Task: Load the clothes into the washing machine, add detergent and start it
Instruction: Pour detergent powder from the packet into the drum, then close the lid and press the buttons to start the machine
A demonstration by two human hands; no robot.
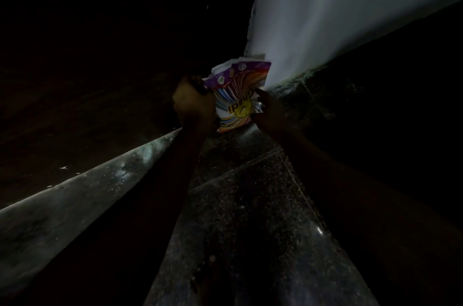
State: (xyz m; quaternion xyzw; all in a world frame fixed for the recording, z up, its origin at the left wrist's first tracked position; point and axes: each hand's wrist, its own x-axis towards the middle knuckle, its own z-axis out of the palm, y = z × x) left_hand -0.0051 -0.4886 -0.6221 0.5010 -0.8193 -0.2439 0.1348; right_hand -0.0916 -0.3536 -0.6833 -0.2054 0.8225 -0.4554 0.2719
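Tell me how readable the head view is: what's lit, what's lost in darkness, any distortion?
Head view: very dark; only the colourful striped plastic detergent packet and the white wall behind it are lit. Head view: the left hand and right hand gripping the packet are dim silhouettes. Head view: the speckled dark stone ledge shows faint glints, its edges bent by the wide lens.

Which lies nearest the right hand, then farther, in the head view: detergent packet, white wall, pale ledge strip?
1. detergent packet: pinched by the right hand, on its left.
2. white wall: just behind and above.
3. pale ledge strip: far off at lower left.
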